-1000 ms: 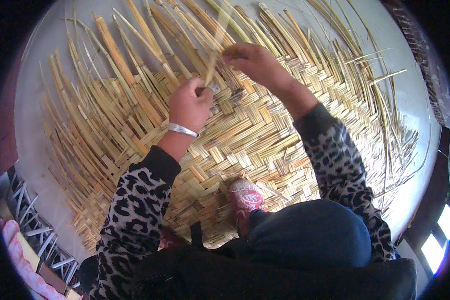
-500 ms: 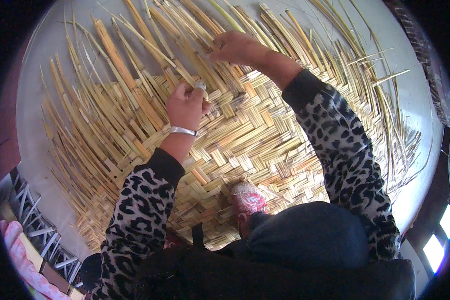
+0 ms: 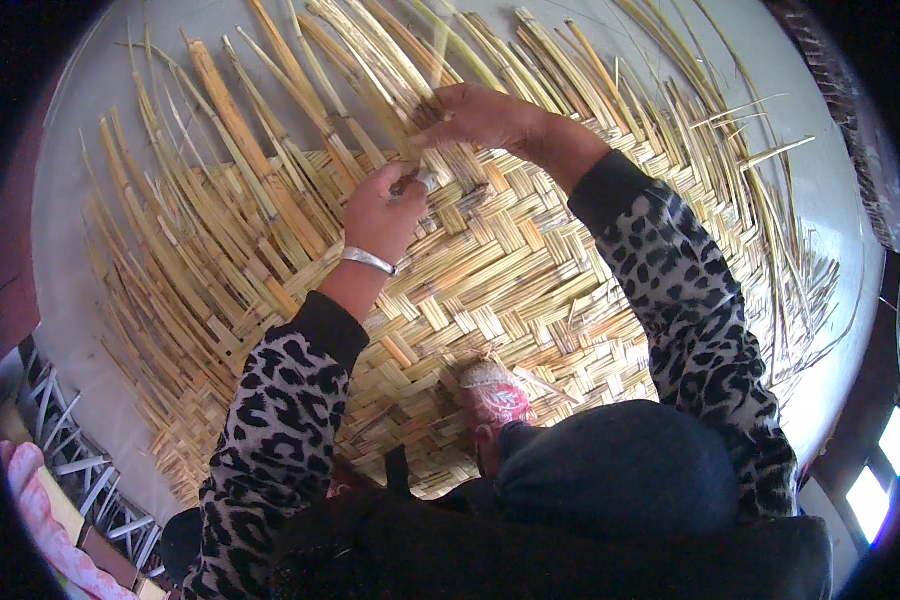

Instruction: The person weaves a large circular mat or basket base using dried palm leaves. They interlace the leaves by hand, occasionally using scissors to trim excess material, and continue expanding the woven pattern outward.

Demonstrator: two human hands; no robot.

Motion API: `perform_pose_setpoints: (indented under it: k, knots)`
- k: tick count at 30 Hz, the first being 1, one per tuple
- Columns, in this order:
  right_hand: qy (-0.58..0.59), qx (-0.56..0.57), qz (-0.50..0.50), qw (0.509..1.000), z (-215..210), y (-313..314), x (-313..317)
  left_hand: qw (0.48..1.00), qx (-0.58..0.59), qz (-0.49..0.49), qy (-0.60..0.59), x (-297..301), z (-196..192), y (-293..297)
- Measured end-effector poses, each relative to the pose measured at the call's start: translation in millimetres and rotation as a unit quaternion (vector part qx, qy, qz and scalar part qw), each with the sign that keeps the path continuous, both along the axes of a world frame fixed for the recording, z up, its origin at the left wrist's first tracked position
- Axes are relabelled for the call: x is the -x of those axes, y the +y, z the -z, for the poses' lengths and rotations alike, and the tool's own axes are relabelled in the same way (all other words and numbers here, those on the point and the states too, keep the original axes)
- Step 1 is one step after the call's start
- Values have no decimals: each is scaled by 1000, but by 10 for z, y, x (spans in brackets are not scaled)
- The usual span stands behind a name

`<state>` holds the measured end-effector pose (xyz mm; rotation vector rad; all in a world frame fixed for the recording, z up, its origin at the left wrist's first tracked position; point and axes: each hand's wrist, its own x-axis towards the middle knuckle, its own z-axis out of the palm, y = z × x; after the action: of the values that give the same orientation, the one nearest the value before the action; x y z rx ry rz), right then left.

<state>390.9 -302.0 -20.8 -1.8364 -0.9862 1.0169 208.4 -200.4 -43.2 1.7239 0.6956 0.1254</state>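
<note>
A mat of split reed strips (image 3: 510,260), woven in a slanting pattern, lies under both my hands. Its loose strip ends (image 3: 280,200) fan out past the woven edge. My left hand (image 3: 382,215), with a silver bangle at the wrist, is closed at that edge, its fingertips pinching what looks like a reed strip; a small whitish patch shows at the thumb. Just beyond and to the right, my right hand (image 3: 485,122) has its fingers curled round several upright reed strips (image 3: 385,60). The fingertips of that hand are partly hidden among them.
A foot in a red patterned shoe (image 3: 497,398) rests on the mat near me, below a dark-clothed knee (image 3: 615,470). Smooth grey floor (image 3: 75,220) surrounds the mat. Metal rods (image 3: 80,450) and pink cloth (image 3: 45,520) lie at the lower left.
My right hand has come down and nearer to my left, taking hold of strips. A pale strip that slanted leftward from my left hand has swung away; a blurred one now stands farther right.
</note>
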Motion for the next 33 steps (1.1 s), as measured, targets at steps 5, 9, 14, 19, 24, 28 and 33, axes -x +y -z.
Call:
perform_pose_setpoints:
  k: [5, 9, 14, 19, 24, 28, 33]
  knots:
    - [-39, -40, 90, 994, -104, -195, 103, 993, -2, 84, 77, -43, -26, 95]
    - [-102, -2, 150, 983, -162, -355, 169, 984, -72, 131, 92, -109, -128, 100]
    - [-169, 27, 202, 964, -146, -569, 366, 966, -151, 174, 116, -162, -210, 85]
    - [-166, 76, 241, 953, -40, -680, 503, 980, -146, 111, 80, -59, -193, 10]
    - [-228, 84, 273, 931, 13, -806, 334, 997, 54, -44, 38, 29, -228, -142]
    - [-234, 55, 305, 921, -26, -981, 164, 972, -189, 73, -119, -147, -295, -279]
    - [-172, 11, 356, 918, -163, -1117, 20, 946, -244, 189, -97, -699, -277, -546]
